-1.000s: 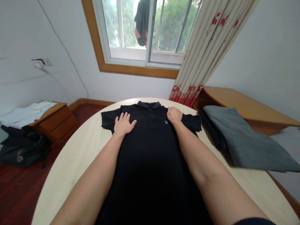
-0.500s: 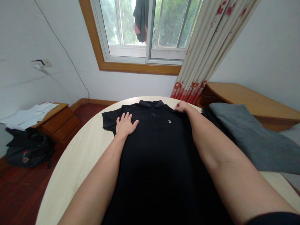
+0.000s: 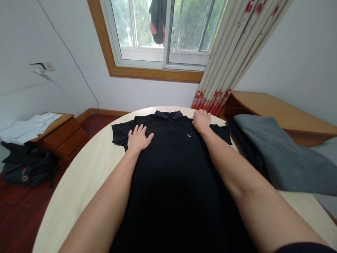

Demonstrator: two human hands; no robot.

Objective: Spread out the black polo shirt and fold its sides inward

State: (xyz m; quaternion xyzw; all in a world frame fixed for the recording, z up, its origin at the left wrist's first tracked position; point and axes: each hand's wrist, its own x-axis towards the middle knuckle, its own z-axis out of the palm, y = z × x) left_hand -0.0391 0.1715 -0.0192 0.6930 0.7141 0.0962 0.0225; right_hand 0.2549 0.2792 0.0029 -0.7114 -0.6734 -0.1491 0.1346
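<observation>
A black polo shirt (image 3: 170,151) lies face up and spread out on a pale round table (image 3: 76,179). Its collar points to the far edge, and a small white logo shows on the chest. My left hand (image 3: 138,138) rests flat on the shirt near the left sleeve, fingers spread. At the opposite shoulder, my right hand (image 3: 201,120) has its fingers bent over the shirt's edge; the fingertips are hidden. The right sleeve lies stretched out beyond that hand. The shirt's lower part is very dark and runs out of view.
Grey cloth (image 3: 284,154) and dark fabric lie at the table's right side. Behind them stands a wooden desk (image 3: 284,112). To the left are a small wooden cabinet (image 3: 61,138) with papers and a black bag (image 3: 28,168). A curtain (image 3: 226,52) hangs beside the window.
My right hand has turned from a pinch at the shoulder to bent fingers over it, and the right sleeve has come into view. My left hand stays on the shirt.
</observation>
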